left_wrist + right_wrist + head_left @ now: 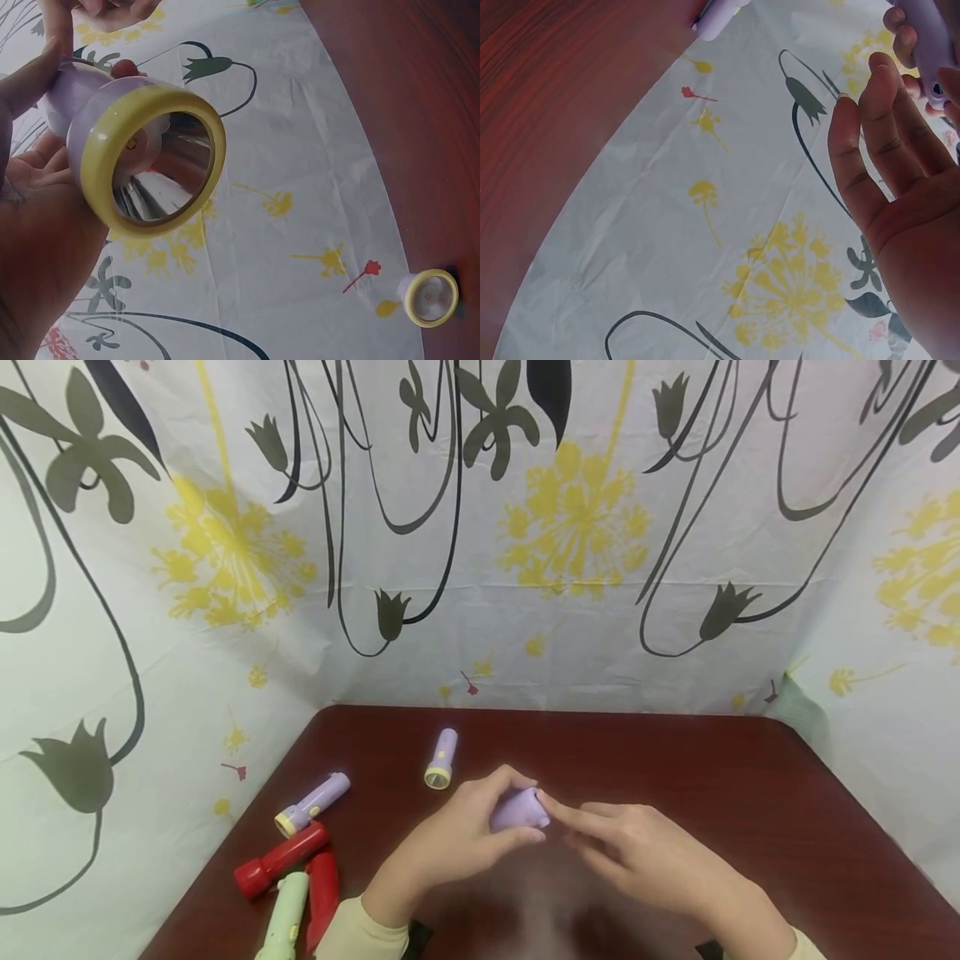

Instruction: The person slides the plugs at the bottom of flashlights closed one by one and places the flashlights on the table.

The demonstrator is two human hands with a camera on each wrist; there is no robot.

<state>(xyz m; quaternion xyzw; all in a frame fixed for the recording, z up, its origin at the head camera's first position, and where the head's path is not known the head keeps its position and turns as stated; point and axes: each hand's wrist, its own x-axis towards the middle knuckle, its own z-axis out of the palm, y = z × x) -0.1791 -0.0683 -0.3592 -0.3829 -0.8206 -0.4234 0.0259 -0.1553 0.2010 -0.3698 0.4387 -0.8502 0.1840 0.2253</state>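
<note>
My left hand (457, 835) grips a purple flashlight (517, 811) round its body, above the table. Its wide yellow-rimmed lens head (101, 146) faces the left wrist camera, and the tail end (932, 71) points toward my right hand. The right hand (641, 856) reaches in from the right, its extended index finger right at the tail end. In the right wrist view the other fingers (889, 142) are loosely bent, with nothing held in them.
On the dark red-brown table (712, 768) lie two more purple flashlights, one beyond my hands (444, 752) and one at left (321, 797). Nearer are a red flashlight (281, 857), another red one (323, 893) and a pale green one (285, 914). Flower-patterned cloth (480, 552) hangs around the table.
</note>
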